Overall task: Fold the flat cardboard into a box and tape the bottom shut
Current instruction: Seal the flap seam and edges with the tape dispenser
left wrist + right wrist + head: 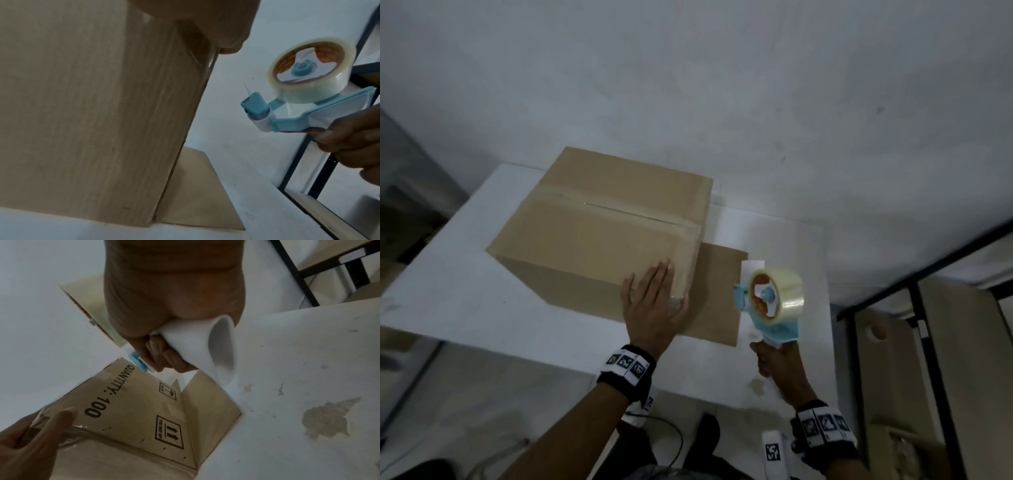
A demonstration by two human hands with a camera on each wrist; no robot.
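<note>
Cardboard box (599,233) stands assembled on the white table (448,291), occupying the centre to 10 o'clock area of the head view. Its upward face shows two flaps meeting at a seam, with clear tape (681,240) run along the seam and down the side toward 4 o'clock. One loose flap (719,294) lies flat on the table at the box's 4 o'clock side. Printed markings on that side, seen from the right wrist view, read "QUANTITY: 100" (109,389), with handling symbols beside them.

Left hand (654,301) is spread flat, fingers straight, pressing the near corner of the box over the tape end; the thumb wraps the corner edge.

Right hand (777,363) is clenched round the white handle of a blue tape dispenser (770,301), held above the table at 4 o'clock of the box, apart from it. The roll of clear tape (341,71) sits on the dispenser.

Table surface shows chipped patches (327,418) near the right hand.
</note>
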